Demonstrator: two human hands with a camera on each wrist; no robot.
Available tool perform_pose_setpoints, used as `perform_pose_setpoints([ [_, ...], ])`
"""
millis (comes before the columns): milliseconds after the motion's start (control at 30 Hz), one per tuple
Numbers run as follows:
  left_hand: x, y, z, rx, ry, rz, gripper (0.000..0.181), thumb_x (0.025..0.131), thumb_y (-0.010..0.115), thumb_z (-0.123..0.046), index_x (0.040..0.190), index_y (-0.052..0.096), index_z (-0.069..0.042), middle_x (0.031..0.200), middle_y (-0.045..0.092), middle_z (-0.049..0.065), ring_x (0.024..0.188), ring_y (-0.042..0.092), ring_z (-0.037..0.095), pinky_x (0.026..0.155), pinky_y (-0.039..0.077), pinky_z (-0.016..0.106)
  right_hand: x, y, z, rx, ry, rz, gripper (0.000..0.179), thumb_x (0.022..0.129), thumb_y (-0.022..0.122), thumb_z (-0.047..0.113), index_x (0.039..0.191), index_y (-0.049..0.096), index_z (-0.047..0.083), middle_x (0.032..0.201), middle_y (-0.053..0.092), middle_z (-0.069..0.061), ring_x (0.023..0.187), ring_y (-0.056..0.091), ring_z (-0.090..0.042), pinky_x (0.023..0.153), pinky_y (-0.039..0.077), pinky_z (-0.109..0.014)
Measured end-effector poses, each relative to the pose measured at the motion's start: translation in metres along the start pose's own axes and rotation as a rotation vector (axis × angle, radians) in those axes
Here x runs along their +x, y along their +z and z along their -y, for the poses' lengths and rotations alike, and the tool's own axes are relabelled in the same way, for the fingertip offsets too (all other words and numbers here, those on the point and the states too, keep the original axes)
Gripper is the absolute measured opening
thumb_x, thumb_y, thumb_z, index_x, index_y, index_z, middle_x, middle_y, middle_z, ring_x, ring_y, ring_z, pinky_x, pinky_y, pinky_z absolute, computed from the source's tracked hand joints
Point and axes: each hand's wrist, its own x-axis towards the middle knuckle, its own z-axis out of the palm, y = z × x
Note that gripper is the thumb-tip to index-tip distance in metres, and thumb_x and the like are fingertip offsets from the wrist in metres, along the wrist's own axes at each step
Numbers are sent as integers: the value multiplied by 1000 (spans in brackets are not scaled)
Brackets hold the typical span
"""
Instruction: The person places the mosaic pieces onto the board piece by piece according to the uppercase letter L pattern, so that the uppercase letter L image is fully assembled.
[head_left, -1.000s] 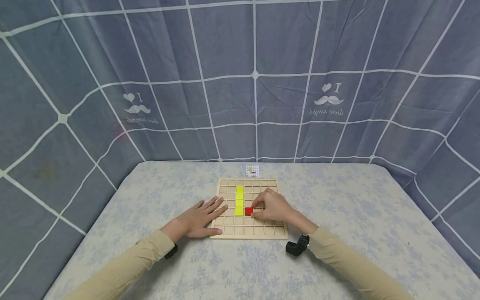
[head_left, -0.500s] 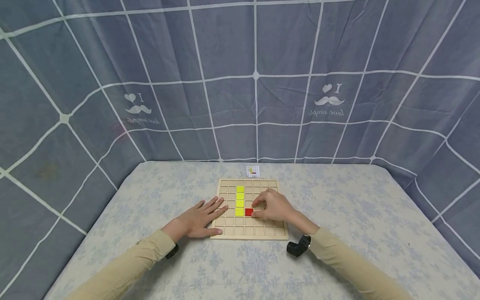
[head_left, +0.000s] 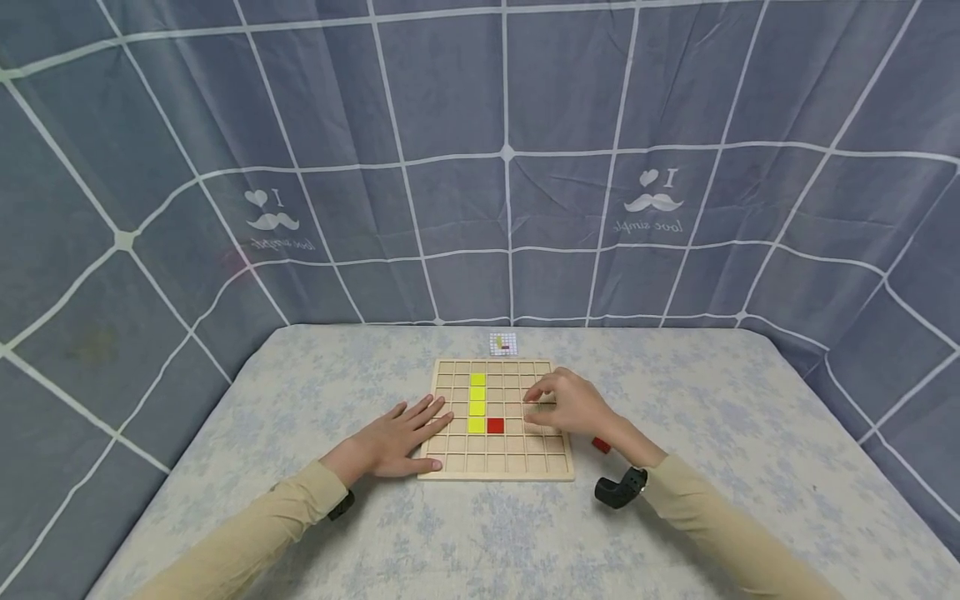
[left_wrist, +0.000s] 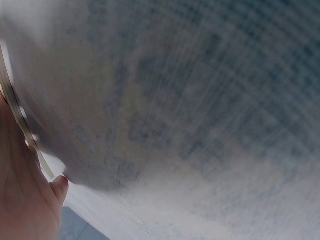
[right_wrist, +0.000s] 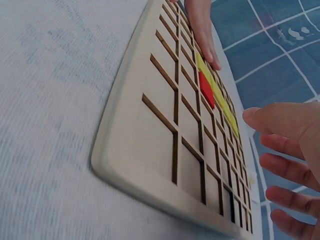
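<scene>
A wooden grid board (head_left: 495, 477) lies on the table. A column of several yellow tiles (head_left: 477, 402) fills cells left of its middle. One red tile (head_left: 496, 426) sits in the cell to the right of the lowest yellow one. My left hand (head_left: 393, 440) rests with fingers spread on the board's left edge. Over the right side of the board is my right hand (head_left: 573, 404), its thumb and fingers apart and nothing between them. In the right wrist view the red tile (right_wrist: 206, 89) lies flat in its cell. A second red tile (head_left: 602, 445) lies on the table beside my right wrist.
Behind the board lies a small printed card (head_left: 503, 344) with a grid pattern in yellow and red. A blue-and-white patterned cloth (head_left: 480, 542) covers the table. A grey-blue curtain (head_left: 450, 208) with white lines hangs along the back and sides.
My right hand has let go of the red tile, now in its cell, and moved right. The red tile on the table has come into view. My left hand has stayed put.
</scene>
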Motion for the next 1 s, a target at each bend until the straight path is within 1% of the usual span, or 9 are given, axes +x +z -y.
perform_pose_setpoints([
  [167, 1, 1, 1, -7, -2, 2, 76, 96, 41, -60, 156, 19, -19, 163, 11, 10, 150, 11, 29, 118, 19, 56, -11, -13, -8, -14, 21, -22, 23, 78, 78, 35, 97, 76, 22, 96, 69, 7, 92, 60, -17, 71, 49, -32],
  [333, 4, 8, 5, -12, -7, -11, 78, 94, 40, -64, 156, 17, -22, 164, 7, 5, 151, 8, 26, 118, 17, 55, -25, -25, -16, -14, 69, -19, 26, 79, 79, 35, 100, 75, 19, 96, 66, 5, 92, 59, -21, 70, 49, -33],
  [467, 3, 5, 2, -3, -14, 0, 77, 95, 39, -63, 156, 17, -21, 164, 8, 6, 151, 9, 26, 118, 18, 55, -34, -33, -25, -44, 88, -12, 26, 79, 78, 33, 99, 75, 17, 95, 66, 5, 91, 59, -21, 71, 49, -34],
  [533, 2, 1, 0, -2, -11, 6, 76, 96, 40, -61, 156, 18, -20, 163, 9, 8, 151, 10, 28, 118, 18, 56, -38, -36, -31, -56, 74, -5, 25, 79, 78, 32, 99, 75, 17, 94, 68, 5, 91, 59, -20, 72, 50, -34],
  [600, 1, 0, 0, -6, -1, -2, 76, 96, 41, -59, 155, 20, -18, 163, 11, 10, 150, 11, 30, 117, 19, 57, -41, -38, -37, -49, 57, 7, 24, 79, 78, 32, 98, 75, 17, 95, 69, 5, 92, 59, -19, 73, 50, -34],
  [733, 1, 3, 1, -10, 18, -23, 76, 96, 42, -59, 155, 22, -16, 162, 12, 12, 149, 13, 32, 116, 19, 58, -49, -45, -52, 17, 6, 44, 22, 82, 76, 28, 100, 75, 15, 96, 71, 3, 91, 59, -19, 74, 50, -33],
  [833, 2, 4, 2, -15, 26, -35, 77, 96, 41, -60, 155, 22, -15, 162, 13, 12, 149, 14, 33, 116, 20, 58, -55, -49, -63, 67, -26, 87, 21, 83, 75, 24, 102, 74, 13, 98, 70, 1, 92, 59, -22, 75, 50, -35],
  [900, 3, 6, 3, -23, 31, -45, 77, 95, 41, -61, 155, 22, -16, 162, 13, 13, 149, 14, 33, 116, 20, 59, -58, -51, -69, 92, -34, 125, 21, 83, 75, 22, 103, 74, 13, 98, 70, 1, 92, 60, -21, 75, 50, -35],
  [1000, 3, 7, 5, -26, 31, -54, 77, 95, 41, -62, 155, 21, -18, 162, 13, 11, 150, 13, 32, 116, 20, 59, -61, -54, -76, 102, -46, 182, 22, 82, 75, 18, 103, 74, 13, 99, 69, 3, 90, 62, -16, 75, 50, -32],
])
